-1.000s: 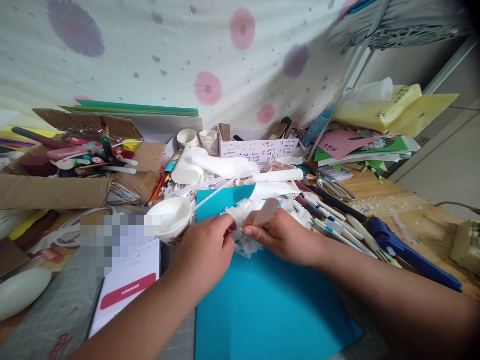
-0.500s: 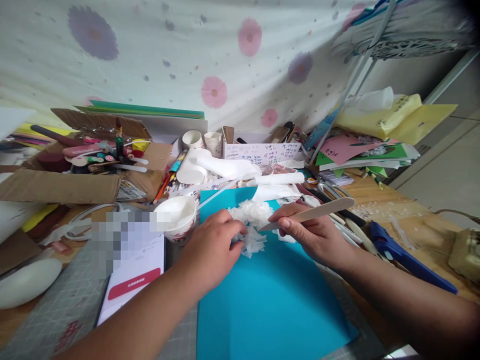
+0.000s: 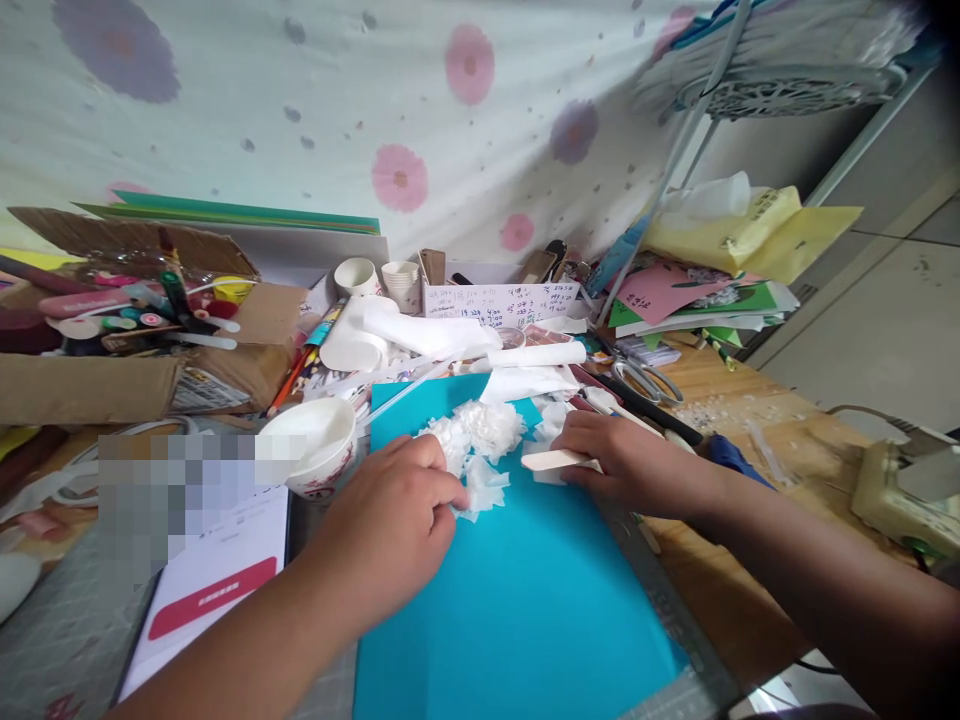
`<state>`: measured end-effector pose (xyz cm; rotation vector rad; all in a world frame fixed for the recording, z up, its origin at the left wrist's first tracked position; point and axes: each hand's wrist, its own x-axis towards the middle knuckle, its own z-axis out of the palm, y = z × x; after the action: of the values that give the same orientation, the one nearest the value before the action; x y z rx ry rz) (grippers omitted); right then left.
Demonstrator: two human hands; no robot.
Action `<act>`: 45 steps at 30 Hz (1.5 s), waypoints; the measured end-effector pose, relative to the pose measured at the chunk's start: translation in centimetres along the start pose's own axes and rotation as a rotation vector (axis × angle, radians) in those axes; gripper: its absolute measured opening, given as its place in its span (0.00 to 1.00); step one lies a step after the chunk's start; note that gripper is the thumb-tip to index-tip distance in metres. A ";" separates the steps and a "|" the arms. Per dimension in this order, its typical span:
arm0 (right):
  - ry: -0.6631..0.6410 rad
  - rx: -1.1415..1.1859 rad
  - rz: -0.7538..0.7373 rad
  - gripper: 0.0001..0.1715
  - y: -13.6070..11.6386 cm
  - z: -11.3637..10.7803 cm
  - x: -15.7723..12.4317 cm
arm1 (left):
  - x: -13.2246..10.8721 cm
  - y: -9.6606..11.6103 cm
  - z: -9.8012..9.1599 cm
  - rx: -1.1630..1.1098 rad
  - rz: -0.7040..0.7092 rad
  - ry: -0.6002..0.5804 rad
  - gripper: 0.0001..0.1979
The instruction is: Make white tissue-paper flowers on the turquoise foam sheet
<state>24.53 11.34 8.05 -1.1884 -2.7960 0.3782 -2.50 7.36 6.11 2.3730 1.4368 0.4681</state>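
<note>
"Holding anything, that right hand (image 3: pixel 626 465)?"

"Yes, its thumb and fingers are pinching a flat wooden stick (image 3: pixel 556 460), whose blunt end is pointing left, above the right edge of the blue sheet (image 3: pixel 487 610). Some crumpled white scraps (image 3: pixel 551 424) are lying just behind the stick. I can't tell whether the fingertips are touching them."

"And what is the left hand (image 3: pixel 397 510) doing?"

"Its fingers are bending inward, with the forefinger reaching furthest and the tip touching the left edge of a small white paper piece (image 3: pixel 487 487). The thumb is sitting close below. Whether the two are pinching the paper, I can't tell."

"Where is that piece lying?"

"On the blue sheet, between the hands and nearer the left one. Behind it, a ruffled white cluster (image 3: pixel 493 428) is resting on the sheet, and another ruffled clump (image 3: pixel 447 438) is showing beside that, partly hiding behind the left hand."

"What else is standing nearby?"

"A paper cup (image 3: pixel 336 465) is standing just left of the left hand, and a phone (image 3: pixel 214 600) is lying in front of it on the grey cutting mat (image 3: pixel 75 620). Scissors (image 3: pixel 646 382) are lying behind the right hand."
</note>
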 end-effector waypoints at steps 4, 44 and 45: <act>0.043 -0.017 0.099 0.10 0.4 0.5 0.1 | 0.0 0.2 -0.1 0.031 -0.011 -0.002 0.18; 0.145 0.858 0.163 0.06 -4.3 0.4 5.7 | 0.2 0.4 -0.3 0.048 -0.096 -0.085 0.19; 0.128 0.802 0.172 0.05 -4.6 0.8 6.2 | 0.2 0.4 -0.3 0.047 -0.092 -0.086 0.18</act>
<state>16.86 12.53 8.35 -1.1623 -2.0639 1.2291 -2.29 7.37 6.57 2.3206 1.5260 0.3087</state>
